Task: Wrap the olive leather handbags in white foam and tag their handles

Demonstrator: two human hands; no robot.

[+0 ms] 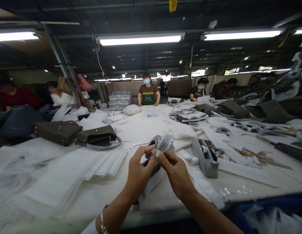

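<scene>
My two hands meet over the front of the table. My left hand (138, 170) grips a coiled bundle (165, 142) in greyish clear wrapping with something dark inside, probably a strap; the exact kind cannot be made out. Thumb and forefinger of my right hand (177, 172) pinch a small cream tab (158, 153), like a bit of tape or paper, against the bundle. My left thumb tip lies right by that tab. The lower part of the bundle hangs down between my wrists, partly hidden by my fingers.
A grey tape dispenser (204, 159) stands right of my hands. White sheets (60, 175) lie in layers at left, near dark handbags (98, 136). Wrapped coils (188, 115) and paper strips spread at right. A person in a green apron (149, 95) stands across the table.
</scene>
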